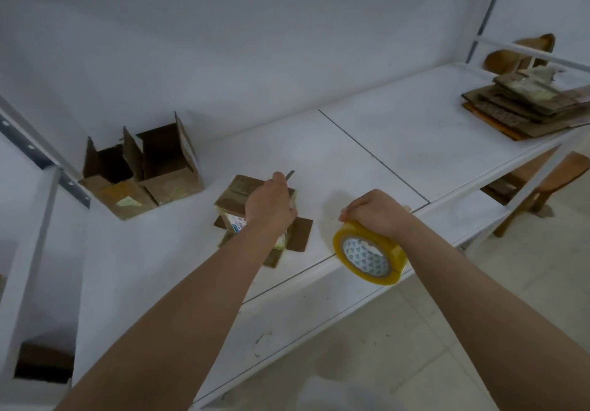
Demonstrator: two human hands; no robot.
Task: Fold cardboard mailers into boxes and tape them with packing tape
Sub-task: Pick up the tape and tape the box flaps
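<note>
One long white shelf (399, 142) runs across the view against a white wall, with a seam between two of its panels. Toward its far right end lies a stack of flat cardboard (526, 107), well apart from everything else. At the back left, against the wall, stand two open boxes (143, 171) side by side and touching, their top flaps standing up and their insides dark. A brown wooden chair (549, 180) shows past the shelf's right end, partly hidden by the frame.

Near the front middle of the shelf sits a small cardboard box (236, 200), bottom side up, with its lower flaps spread flat on the shelf around it; a printed label shows on its near side. The left hand (271, 203) reaches over this box with its fingers curled round a thin grey blade (290, 175), whose tip pokes out past the knuckles above the box's far edge. Whether the blade touches the cardboard cannot be told.

Just right of the box, the right hand (373, 212) grips a roll of yellow packing tape (370, 252) from above, fingers closed over its rim. The roll is tilted, held at the shelf's front edge, its patterned white core facing the camera
</note>
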